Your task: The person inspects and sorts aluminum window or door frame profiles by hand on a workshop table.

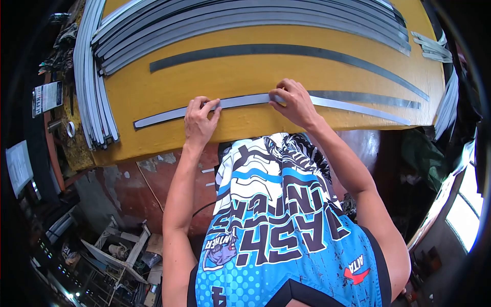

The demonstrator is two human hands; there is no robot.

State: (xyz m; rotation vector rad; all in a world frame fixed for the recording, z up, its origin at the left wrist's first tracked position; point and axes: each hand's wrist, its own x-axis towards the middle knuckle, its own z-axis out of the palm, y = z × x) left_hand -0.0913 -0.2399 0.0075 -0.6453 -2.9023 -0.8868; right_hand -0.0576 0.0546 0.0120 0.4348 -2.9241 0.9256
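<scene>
A long light grey strip (245, 101) lies along a dark strip (327, 95) near the front edge of the yellow table. On the left the two are lined up, with a dark border showing around the light one. Right of my right hand they spread apart, the light strip nearer to me. My left hand (200, 118) is closed, its thumb and fingers pinched at the strip's left part. Further along, my right hand (294, 101) also pinches the light strip between thumb and fingers. The fingertips partly cover the strips at both places.
Another dark strip (286, 49) lies curved behind, in front of a thick stack of grey strips (245, 25). A bundle of light strips (91, 82) hangs over the table's left side, with more strips (446, 105) at the right edge. The yellow table (153, 94) bears them.
</scene>
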